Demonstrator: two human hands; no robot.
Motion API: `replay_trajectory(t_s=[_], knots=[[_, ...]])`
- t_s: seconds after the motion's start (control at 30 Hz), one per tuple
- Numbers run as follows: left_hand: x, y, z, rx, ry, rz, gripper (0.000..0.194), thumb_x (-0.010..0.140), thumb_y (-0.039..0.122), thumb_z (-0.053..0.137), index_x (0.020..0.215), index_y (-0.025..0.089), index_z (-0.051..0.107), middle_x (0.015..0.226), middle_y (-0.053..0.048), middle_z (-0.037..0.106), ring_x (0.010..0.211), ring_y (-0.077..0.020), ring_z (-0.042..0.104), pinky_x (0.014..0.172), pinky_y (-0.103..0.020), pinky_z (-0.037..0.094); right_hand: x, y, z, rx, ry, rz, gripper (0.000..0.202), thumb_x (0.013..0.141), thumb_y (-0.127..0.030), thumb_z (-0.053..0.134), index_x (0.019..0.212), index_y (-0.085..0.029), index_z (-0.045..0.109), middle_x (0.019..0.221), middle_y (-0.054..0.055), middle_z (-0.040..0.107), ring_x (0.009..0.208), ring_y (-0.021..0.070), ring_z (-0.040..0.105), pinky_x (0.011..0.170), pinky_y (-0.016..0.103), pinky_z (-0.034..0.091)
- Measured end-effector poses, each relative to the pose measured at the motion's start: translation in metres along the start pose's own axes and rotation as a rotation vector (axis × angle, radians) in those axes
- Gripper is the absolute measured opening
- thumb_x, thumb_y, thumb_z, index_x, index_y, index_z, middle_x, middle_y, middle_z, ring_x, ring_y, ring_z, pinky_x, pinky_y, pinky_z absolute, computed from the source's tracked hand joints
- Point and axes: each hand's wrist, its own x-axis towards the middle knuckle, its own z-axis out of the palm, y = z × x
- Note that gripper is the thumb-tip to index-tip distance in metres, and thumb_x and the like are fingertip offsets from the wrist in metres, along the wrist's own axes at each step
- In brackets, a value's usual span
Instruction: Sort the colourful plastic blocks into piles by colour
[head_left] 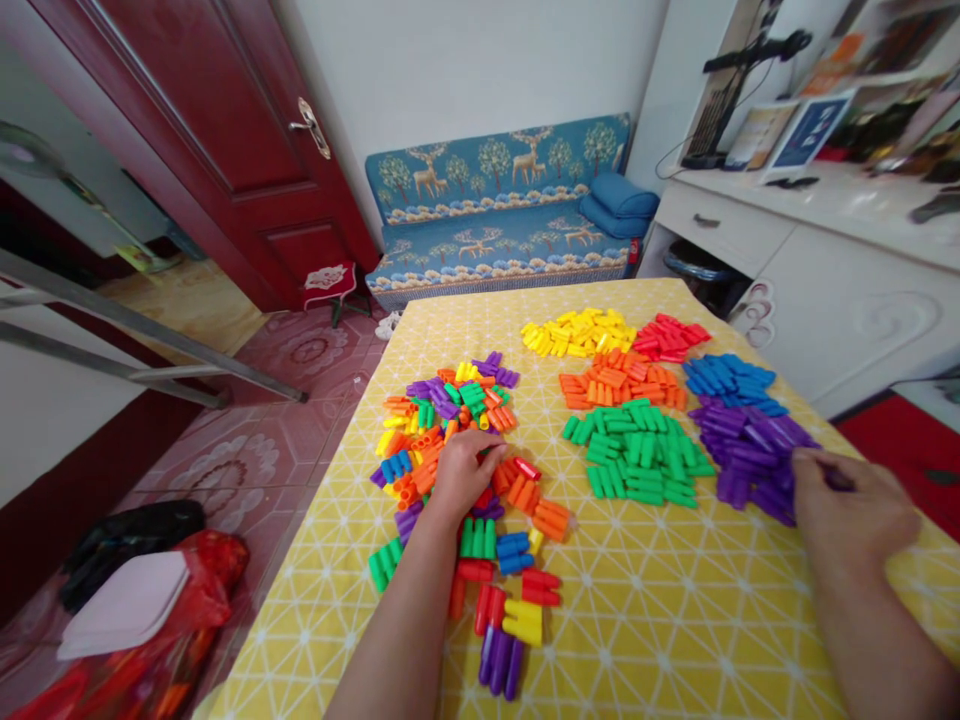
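Observation:
My left hand (465, 475) reaches into a mixed heap of tube-shaped plastic building blocks (426, 440) on the table's left side. Its fingers curl downward with the thumb tucked close; what they grip, if anything, is hidden. My right hand (855, 510) is at the near right edge of a pile of purple blocks (750, 445). Its fingers are closed, and a bit of purple block (837, 480) shows between them. Left of the purple pile lie green blocks (645, 450). Behind them are orange blocks (619, 380), yellow blocks (577, 332), red blocks (670, 338) and blue blocks (731, 383).
A yellow patterned cloth covers the table (637, 620). Loose purple blocks (501, 660) and yellow blocks (523, 620) lie near its front. Beyond stand a blue sofa (495, 225) and a red door (225, 130). A white cabinet (862, 290) is at right; bags (202, 590) lie on the floor at left.

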Motion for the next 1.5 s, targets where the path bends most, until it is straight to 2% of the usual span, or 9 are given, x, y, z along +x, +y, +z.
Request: replay_trajectory(t_s=[0.13,0.2,0.43,0.57,0.8,1.03,1.1,1.27,1.5], knots=[[0.000,0.002,0.000,0.003,0.004,-0.001,0.013,0.086,0.021,0.060,0.087,0.020,0.073,0.085,-0.004,0.074,0.080,-0.0166,0.066,0.076,-0.029,0.050,-0.006,-0.029,-0.008,0.096,0.128,-0.105,0.024,0.071,-0.037,0.059,0.082,-0.022,0.074,0.084,0.015,0.068,0.091,0.0320,0.063,0.087,0.047,0.044],[0.000,0.003,0.000,0.000,0.009,0.003,0.013,0.085,0.020,0.061,0.086,0.020,0.073,0.084,-0.004,0.074,0.079,-0.0164,0.066,0.076,-0.029,0.050,-0.018,-0.061,-0.018,0.293,0.058,-0.180,0.019,0.075,-0.032,0.059,0.085,-0.023,0.072,0.088,0.012,0.067,0.093,0.0287,0.063,0.090,0.044,0.046],[0.000,0.004,-0.001,-0.012,0.006,0.012,0.013,0.086,0.021,0.060,0.088,0.020,0.073,0.085,-0.004,0.074,0.080,-0.0166,0.066,0.076,-0.029,0.050,-0.096,-0.178,-0.033,0.732,-0.899,-0.532,0.025,0.085,-0.019,0.050,0.102,-0.027,0.067,0.114,0.007,0.061,0.103,0.0221,0.061,0.084,0.038,0.052],[0.000,0.004,-0.002,0.001,0.006,0.004,0.013,0.086,0.021,0.061,0.088,0.020,0.073,0.084,-0.004,0.074,0.079,-0.0163,0.066,0.076,-0.028,0.049,-0.124,-0.219,-0.016,0.667,-1.080,-0.661,0.047,0.079,-0.008,0.049,0.122,-0.025,0.059,0.130,0.008,0.054,0.120,0.0230,0.051,0.098,0.041,0.046],[0.000,0.004,-0.001,0.004,0.002,0.008,0.013,0.086,0.021,0.060,0.088,0.020,0.074,0.084,-0.003,0.074,0.078,-0.0156,0.066,0.075,-0.027,0.048,-0.141,-0.237,0.008,0.700,-1.035,-0.494,0.026,0.089,-0.020,0.049,0.111,-0.019,0.063,0.107,0.008,0.064,0.100,0.0206,0.060,0.088,0.036,0.049],[0.000,0.005,-0.002,0.016,-0.008,0.002,0.014,0.086,0.020,0.060,0.088,0.020,0.074,0.085,-0.004,0.074,0.079,-0.0167,0.066,0.075,-0.028,0.049,-0.140,-0.232,0.002,0.812,-1.023,-0.285,0.022,0.089,-0.034,0.054,0.104,-0.020,0.060,0.097,0.005,0.069,0.083,0.0189,0.065,0.074,0.032,0.051],[0.000,0.005,-0.003,0.016,-0.010,0.004,0.014,0.086,0.020,0.060,0.088,0.020,0.073,0.085,-0.004,0.074,0.079,-0.0166,0.066,0.075,-0.028,0.049,-0.125,-0.236,0.001,0.801,-0.998,-0.342,0.022,0.090,-0.037,0.053,0.101,-0.021,0.063,0.095,0.004,0.070,0.082,0.0186,0.065,0.072,0.030,0.050],[0.000,0.004,-0.002,0.021,-0.006,0.010,0.013,0.085,0.020,0.060,0.088,0.019,0.073,0.087,-0.005,0.074,0.081,-0.0173,0.067,0.077,-0.029,0.050,-0.059,-0.239,0.030,0.603,-0.704,-0.501,0.024,0.088,-0.035,0.055,0.099,-0.020,0.069,0.100,0.007,0.071,0.095,0.0223,0.063,0.085,0.035,0.047],[0.000,0.003,-0.002,0.013,0.012,0.019,0.013,0.085,0.021,0.060,0.088,0.018,0.073,0.086,-0.005,0.074,0.080,-0.0174,0.067,0.076,-0.029,0.050,-0.015,-0.232,0.083,0.107,-0.735,-0.483,0.030,0.085,-0.031,0.056,0.109,-0.017,0.068,0.095,0.010,0.071,0.089,0.0261,0.064,0.079,0.039,0.047]])
